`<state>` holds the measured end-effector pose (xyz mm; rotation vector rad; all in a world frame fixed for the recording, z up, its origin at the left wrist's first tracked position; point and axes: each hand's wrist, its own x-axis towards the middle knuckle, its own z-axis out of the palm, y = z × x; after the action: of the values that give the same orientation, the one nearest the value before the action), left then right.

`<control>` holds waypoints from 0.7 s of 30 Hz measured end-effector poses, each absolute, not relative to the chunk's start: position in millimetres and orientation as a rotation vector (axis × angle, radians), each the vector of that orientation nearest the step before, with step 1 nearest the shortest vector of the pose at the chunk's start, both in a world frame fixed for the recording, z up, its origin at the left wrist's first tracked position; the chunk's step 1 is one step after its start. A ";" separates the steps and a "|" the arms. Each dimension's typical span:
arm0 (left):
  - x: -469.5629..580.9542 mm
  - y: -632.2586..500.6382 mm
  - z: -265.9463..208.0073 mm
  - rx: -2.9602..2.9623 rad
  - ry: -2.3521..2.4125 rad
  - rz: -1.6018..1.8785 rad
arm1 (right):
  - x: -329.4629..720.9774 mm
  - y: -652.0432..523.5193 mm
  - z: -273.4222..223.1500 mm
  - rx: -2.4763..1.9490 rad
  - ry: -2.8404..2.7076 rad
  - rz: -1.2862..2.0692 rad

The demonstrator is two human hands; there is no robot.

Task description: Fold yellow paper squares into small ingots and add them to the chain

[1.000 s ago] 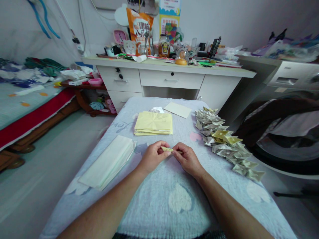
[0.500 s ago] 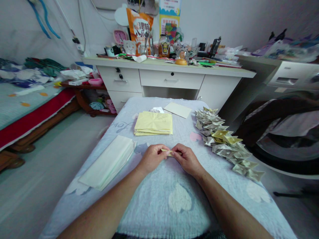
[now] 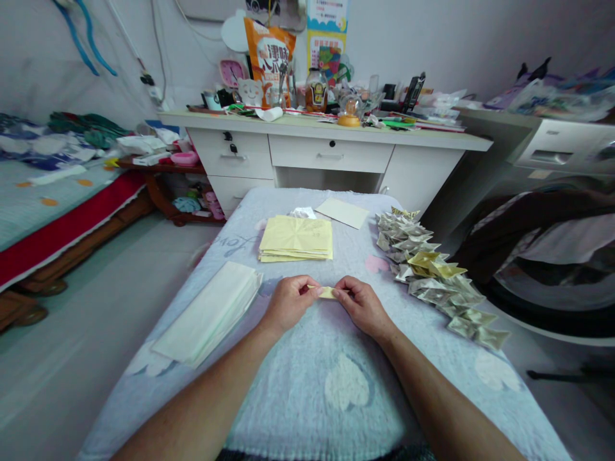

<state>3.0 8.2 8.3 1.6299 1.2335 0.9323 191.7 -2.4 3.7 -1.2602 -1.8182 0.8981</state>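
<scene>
Left hand (image 3: 292,301) and right hand (image 3: 364,308) edge apart, each pinching one end of the strip (image 3: 327,293) | more of it shows between them | it's at 5 o'clock from the stack (image 3: 295,237) | folding, seemingly, isn't finished

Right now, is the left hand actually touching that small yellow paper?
Touching. The head view shows the left hand pinching one end of the small yellow paper.

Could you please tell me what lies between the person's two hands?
In the head view, a small piece of yellow paper spans the gap between the left hand and the right hand, held by both.
</scene>
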 end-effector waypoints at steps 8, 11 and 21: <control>2.2 9.5 8.5 1.548 1.239 0.964 | 192.8 -2.2 4.3 -1.265 -1.767 0.932; 2.5 10.2 6.4 1.512 1.246 0.956 | 192.7 -2.7 5.0 -1.300 -1.729 0.955; 4.7 8.3 4.5 1.657 1.146 1.109 | 194.1 -1.9 4.0 -1.277 -1.645 1.044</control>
<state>4.7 8.3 4.5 1.6565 1.1459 1.1087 194.1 -1.9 4.0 -1.2765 -1.6449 1.0440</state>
